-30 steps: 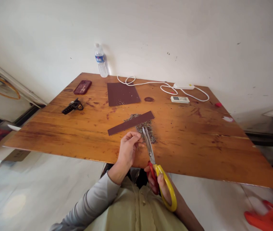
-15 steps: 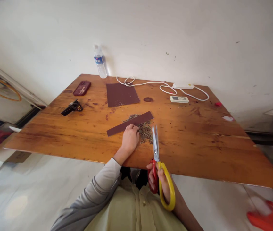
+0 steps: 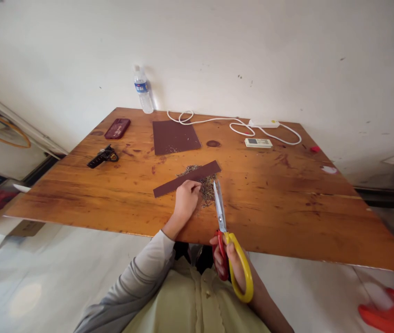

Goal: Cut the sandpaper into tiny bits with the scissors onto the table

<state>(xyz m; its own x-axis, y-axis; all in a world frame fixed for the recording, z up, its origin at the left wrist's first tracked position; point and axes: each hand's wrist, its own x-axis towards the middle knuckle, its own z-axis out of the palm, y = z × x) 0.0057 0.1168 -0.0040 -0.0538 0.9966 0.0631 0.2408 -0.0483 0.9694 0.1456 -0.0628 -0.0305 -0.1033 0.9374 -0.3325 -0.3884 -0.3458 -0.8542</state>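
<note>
My right hand (image 3: 230, 259) grips scissors (image 3: 222, 217) with red and yellow handles, the blades closed and pointing away over the wooden table (image 3: 287, 203). My left hand (image 3: 186, 202) rests on the table with fingers curled, its fingertips at the near edge of a long maroon strip (image 3: 186, 178). Whether it pinches anything is hidden. A pile of small shredded clippings (image 3: 208, 187) lies between the hand and the scissor tips, partly under the strip.
A maroon sheet (image 3: 175, 136), a dark red case (image 3: 117, 128), a black tool (image 3: 101, 156), a water bottle (image 3: 143, 89), a white cable with power strip (image 3: 264, 124), a remote (image 3: 258, 143) and a small red cap (image 3: 315, 149) lie farther back. A red object (image 3: 391, 312) sits at lower right.
My left hand moved forward from beside the blades to the strip's near edge. The scissors swung right, then back a little toward the clippings.
</note>
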